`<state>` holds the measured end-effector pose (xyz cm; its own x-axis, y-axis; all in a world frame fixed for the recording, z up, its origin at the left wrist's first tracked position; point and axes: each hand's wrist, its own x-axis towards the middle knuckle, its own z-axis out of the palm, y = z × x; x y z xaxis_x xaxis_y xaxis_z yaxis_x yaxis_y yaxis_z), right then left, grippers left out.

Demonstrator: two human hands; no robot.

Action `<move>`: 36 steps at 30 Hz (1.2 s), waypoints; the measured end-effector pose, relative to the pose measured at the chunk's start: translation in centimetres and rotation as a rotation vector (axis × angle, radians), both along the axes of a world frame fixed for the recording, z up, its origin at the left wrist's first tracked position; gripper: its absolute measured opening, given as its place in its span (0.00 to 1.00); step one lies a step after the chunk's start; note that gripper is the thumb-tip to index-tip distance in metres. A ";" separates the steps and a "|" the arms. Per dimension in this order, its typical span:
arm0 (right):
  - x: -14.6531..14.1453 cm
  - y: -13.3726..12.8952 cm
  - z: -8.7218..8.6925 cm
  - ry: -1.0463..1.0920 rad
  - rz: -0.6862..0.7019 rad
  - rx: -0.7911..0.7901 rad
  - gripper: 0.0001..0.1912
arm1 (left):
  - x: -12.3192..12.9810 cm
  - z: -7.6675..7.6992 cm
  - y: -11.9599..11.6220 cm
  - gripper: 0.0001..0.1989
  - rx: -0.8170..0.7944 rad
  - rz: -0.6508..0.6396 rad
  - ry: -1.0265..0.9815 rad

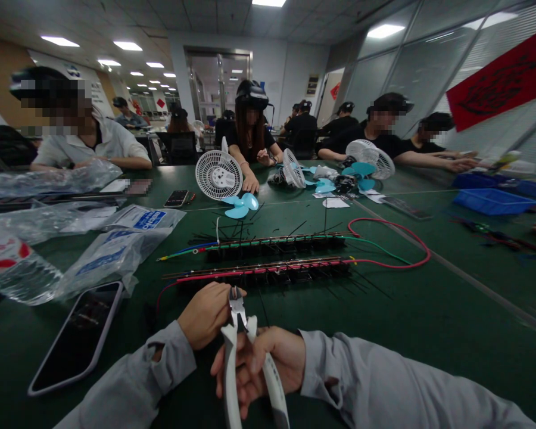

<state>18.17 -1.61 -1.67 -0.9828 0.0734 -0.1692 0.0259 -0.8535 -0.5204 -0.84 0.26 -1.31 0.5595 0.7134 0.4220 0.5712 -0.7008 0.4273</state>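
right hand wrapped around cutters, left hand half curled beside their jaws, its hold unclear, two wired strips just beyond on the green table

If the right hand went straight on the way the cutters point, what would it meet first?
Probably the left hand, which shows right by the tip of the cutters in the right hand. Beyond it lies the nearer row's red wire. Depth is unclear, so the cutters may pass clear.
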 end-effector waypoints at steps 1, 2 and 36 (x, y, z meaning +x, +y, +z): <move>0.0 0.0 0.0 -0.003 -0.007 -0.004 0.24 | 0.0 0.0 0.0 0.16 -0.003 0.002 -0.003; 0.0 -0.1 0.1 -0.006 -0.018 -0.005 0.24 | 0.0 0.1 0.0 0.16 -0.004 0.003 -0.005; 0.0 -0.4 -0.5 0.095 -0.042 0.027 0.17 | 0.1 0.0 0.0 0.16 0.002 0.002 0.021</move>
